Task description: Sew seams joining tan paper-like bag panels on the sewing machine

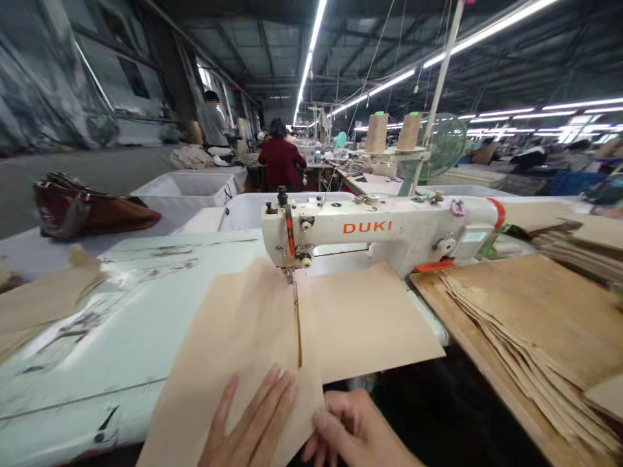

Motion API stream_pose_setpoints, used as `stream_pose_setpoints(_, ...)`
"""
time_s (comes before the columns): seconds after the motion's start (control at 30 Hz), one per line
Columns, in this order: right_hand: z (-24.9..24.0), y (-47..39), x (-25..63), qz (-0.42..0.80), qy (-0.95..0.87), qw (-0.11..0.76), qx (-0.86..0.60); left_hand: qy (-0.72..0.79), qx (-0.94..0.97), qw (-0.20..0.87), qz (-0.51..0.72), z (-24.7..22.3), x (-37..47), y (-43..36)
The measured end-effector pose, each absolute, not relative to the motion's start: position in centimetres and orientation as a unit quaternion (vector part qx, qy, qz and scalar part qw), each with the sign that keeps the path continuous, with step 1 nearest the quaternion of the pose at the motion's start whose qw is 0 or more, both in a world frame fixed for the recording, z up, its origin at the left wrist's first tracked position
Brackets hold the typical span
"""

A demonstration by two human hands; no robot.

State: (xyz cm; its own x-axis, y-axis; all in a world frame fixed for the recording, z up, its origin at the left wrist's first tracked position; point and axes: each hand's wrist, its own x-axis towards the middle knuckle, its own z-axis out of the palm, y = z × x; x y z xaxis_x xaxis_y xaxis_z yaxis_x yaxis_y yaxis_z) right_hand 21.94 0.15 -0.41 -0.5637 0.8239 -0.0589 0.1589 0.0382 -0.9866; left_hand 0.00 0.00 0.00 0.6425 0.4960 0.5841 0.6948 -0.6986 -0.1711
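A beige fabric panel (214,337) lies under the needle area of a white sewing machine (341,227). A dark narrow slit or strip runs down it from the presser foot (291,275). My left hand (253,415) rests flat on this panel, fingers stretched, just below the strip's near end. With thumb and curled fingers, my right hand (353,428) pinches the panel's right edge near the front of the table. Another beige piece (365,324) spreads to the right beneath the machine arm; whether it joins the first panel I cannot tell.
On the right, a wooden board (477,350) carries stacked beige pieces (540,370). More fabric (48,298) lies at the left on the pale table (121,337). A brown bag (92,207) and white bins (189,191) stand behind. A person in dark red (281,159) sits farther back.
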Motion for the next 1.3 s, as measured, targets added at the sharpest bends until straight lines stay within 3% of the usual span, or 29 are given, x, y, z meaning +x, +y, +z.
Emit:
stream_pose_setpoints(0.13, 2.7, 2.3, 22.8, 0.267, -0.784, 0.348, -0.438, -0.357, -0.883, 0.139, -0.272, 5.7, -1.3, 1.4)
stream_pose_setpoints(0.23, 2.7, 3.0, 22.2, 0.184, -0.85, 0.298, -0.392, -0.412, -0.857, 0.091, -0.297, 8.8, -1.6, 2.8)
stream_pose_setpoints(0.37, 1.2, 3.5, 21.2, 0.168, -0.858, 0.276, -0.399, -0.472, -0.827, 0.018, -0.305, 11.3, -1.1, 4.0)
stream_pose_setpoints(0.6, 0.3, 4.8, 20.6, 0.213, -0.803, 0.393, -0.394, -0.522, -0.798, -0.058, -0.297, 12.9, -0.5, 4.6)
stream_pose_setpoints(0.77, 0.2, 5.0, 21.1, 0.251, -0.779, 0.42, -0.391, -0.497, -0.807, -0.078, -0.308, 12.4, -0.7, 4.7)
stream_pose_setpoints(1.0, -0.9, 5.2, 22.7, 0.167, -0.836, 0.35, -0.388, -0.493, -0.808, -0.109, -0.304, 11.4, -0.9, 4.2)
stream_pose_setpoints(1.17, 0.8, 5.4, 23.2, 0.235, -0.836, 0.279, -0.41, -0.475, -0.812, -0.131, -0.313, 11.3, -0.5, 4.0)
stream_pose_setpoints(1.3, 1.5, 5.4, 23.3, 0.281, -0.814, 0.279, -0.424, -0.474, -0.811, -0.126, -0.32, 11.0, -0.4, 4.0)
